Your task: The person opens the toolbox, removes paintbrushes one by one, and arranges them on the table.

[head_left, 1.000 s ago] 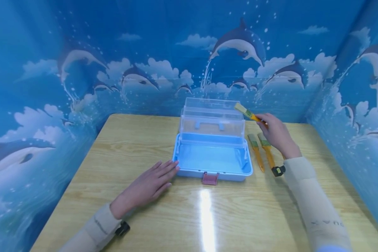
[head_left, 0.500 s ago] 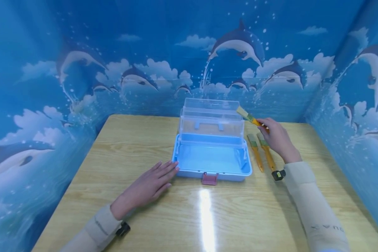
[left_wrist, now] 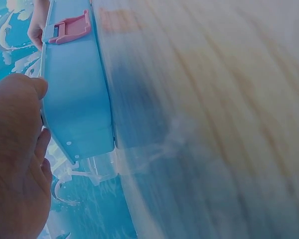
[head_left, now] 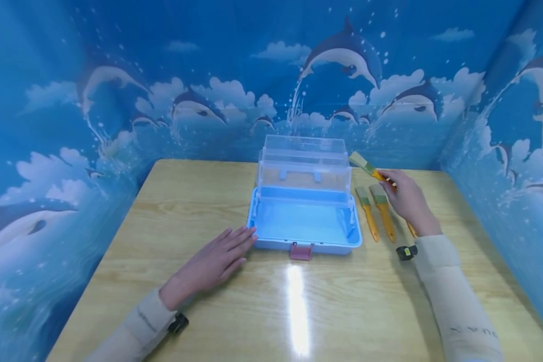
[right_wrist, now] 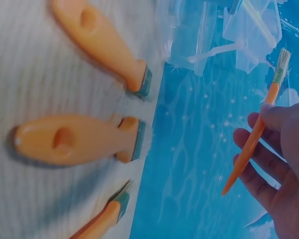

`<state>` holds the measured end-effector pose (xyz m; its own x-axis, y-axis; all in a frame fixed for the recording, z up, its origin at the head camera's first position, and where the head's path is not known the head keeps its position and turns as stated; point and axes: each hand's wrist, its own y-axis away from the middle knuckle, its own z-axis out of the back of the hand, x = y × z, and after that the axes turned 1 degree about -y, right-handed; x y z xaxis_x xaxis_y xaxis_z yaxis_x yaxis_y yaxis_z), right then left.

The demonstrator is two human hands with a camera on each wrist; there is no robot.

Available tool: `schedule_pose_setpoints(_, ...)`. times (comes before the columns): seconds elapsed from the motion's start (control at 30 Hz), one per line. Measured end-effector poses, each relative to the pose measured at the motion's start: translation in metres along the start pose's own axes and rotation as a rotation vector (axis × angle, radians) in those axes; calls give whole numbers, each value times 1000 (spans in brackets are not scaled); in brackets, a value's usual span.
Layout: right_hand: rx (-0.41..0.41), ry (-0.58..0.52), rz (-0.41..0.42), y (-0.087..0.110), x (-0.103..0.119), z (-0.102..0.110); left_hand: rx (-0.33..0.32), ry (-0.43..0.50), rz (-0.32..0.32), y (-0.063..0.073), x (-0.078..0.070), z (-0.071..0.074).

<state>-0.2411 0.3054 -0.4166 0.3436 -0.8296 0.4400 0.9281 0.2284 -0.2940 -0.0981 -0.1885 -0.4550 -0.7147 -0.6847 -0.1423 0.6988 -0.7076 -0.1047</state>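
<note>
In the head view my right hand (head_left: 409, 201) pinches a paintbrush (head_left: 368, 167) with an orange handle, raised over the table's back right; its pale bristles point up-left toward the box. The right wrist view shows the paintbrush (right_wrist: 254, 132) between thumb and fingers. My left hand (head_left: 210, 264) lies with fingers extended, fingertips at the left front corner of a blue plastic box (head_left: 303, 246). Its clear lid (head_left: 305, 146) stands open, and the inside shows bare blue. In the left wrist view the thumb is beside the box's rim (left_wrist: 44, 99).
Right of the box lie two paintbrushes (head_left: 367, 213), side by side, bristles away from me. A third paintbrush (head_left: 411, 230) is mostly hidden under my right hand. A pink latch (head_left: 301, 251) hangs at the box's front. Dolphin-print curtains (head_left: 208, 65) surround the wooden table (head_left: 185, 201).
My right hand has moved right, away from the lid, carrying the paintbrush. The left hand has stayed at the box's corner. The head view has shifted slightly.
</note>
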Motion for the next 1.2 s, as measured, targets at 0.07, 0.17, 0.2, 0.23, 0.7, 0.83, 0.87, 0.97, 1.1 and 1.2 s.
schedule_pose_setpoints(0.07,-6,-1,-1,2,-2,0,3,6,1,0,0,0)
schedule_pose_setpoints(0.17,-15,-1,-4,6,-5,1,9,11,7,-1,0,0)
schedule_pose_setpoints(0.2,-15,0,-9,7,-6,1,10,12,8,0,0,0)
schedule_pose_setpoints(0.23,-14,1,-13,8,-6,1,8,11,8,-1,0,1)
schedule_pose_setpoints(0.7,-11,-11,-57,27,-18,6,-8,9,-8,-1,-1,3)
schedule_pose_setpoints(0.83,-8,-20,-64,30,-25,8,4,13,-2,-1,-1,3)
schedule_pose_setpoints(0.87,-7,-18,-64,31,-26,8,5,13,-1,-1,0,3)
schedule_pose_setpoints(0.97,-7,-9,-66,32,-31,10,5,13,-3,-1,0,3)
schedule_pose_setpoints(1.1,-6,7,-70,35,-35,11,3,14,-11,-1,1,2)
schedule_pose_setpoints(1.2,2,18,-69,37,-38,11,8,13,-12,0,1,2)
